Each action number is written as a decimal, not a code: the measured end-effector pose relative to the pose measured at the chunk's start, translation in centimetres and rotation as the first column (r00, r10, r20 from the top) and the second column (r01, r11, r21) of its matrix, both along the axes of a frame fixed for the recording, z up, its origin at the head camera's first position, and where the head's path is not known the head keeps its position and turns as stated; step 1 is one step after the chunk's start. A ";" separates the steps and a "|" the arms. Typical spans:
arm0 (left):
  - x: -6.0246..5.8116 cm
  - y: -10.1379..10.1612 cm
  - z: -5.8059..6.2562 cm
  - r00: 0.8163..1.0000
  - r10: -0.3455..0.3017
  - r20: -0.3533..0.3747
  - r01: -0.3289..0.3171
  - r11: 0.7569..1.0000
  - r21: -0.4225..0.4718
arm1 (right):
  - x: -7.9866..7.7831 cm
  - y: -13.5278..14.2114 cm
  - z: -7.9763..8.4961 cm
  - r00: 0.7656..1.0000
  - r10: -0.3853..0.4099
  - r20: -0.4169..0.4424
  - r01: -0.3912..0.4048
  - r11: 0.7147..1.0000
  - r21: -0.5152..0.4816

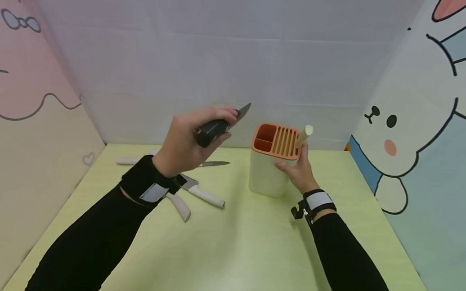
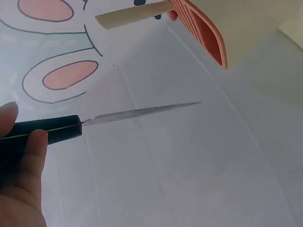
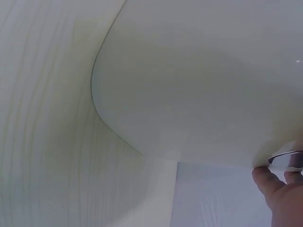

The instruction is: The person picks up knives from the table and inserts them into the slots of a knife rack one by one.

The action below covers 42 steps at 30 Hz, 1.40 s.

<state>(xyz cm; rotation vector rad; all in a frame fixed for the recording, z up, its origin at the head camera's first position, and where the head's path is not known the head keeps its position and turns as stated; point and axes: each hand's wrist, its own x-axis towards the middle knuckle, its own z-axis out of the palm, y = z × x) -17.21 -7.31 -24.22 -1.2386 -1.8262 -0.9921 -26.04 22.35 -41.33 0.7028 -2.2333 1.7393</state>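
Observation:
My left hand [image 1: 187,135] grips a knife [image 1: 211,132] by its black handle, held up above the table. In the left wrist view the thin metal blade [image 2: 142,112] points toward the holder, apart from it. My right hand [image 1: 301,170] holds the cream knife holder [image 1: 269,177] at its right side, thumb on the front. Its orange top [image 1: 264,132] has two square compartments and a row of slots. A cream handle [image 1: 305,135] sticks up from the top's right edge. In the right wrist view, fingers [image 3: 267,182] touch the holder's wall beside an oval opening [image 3: 286,161].
Several light-handled knives lie on the table at the left, partly hidden by my left arm: one white handle [image 1: 209,197], a greyish handle [image 1: 180,207], a blade [image 1: 215,163] and another handle [image 1: 128,160]. A pale wall [image 1: 230,64] stands behind the table.

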 end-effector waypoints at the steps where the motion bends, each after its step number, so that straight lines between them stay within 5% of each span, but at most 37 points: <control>1: -0.3 0.0 -0.1 1.000 -0.010 0.028 0.009 0.999 0.046 | 0.0 0.0 0.0 1.000 0.002 -0.003 -0.002 1.000 -0.003; 8: -2.0 0.0 -0.8 0.983 0.001 0.184 -0.058 0.950 0.307 | 0.1 -0.3 -0.2 1.000 0.008 -0.013 -0.008 1.000 -0.013; 17: -3.4 2.6 -0.3 0.971 -0.048 0.234 -0.071 0.876 0.477 | 0.2 -0.5 -0.1 1.000 0.003 0.000 -0.003 1.000 -0.009; 31: -4.5 8.2 0.1 0.983 -0.128 0.134 0.073 0.932 0.354 | -0.6 0.4 0.1 0.998 0.060 0.025 -0.060 0.998 0.007; 42: -4.8 10.3 -0.9 0.985 -0.108 0.132 0.066 0.955 0.290 | -0.4 0.9 0.4 0.999 0.025 0.034 -0.027 0.999 0.041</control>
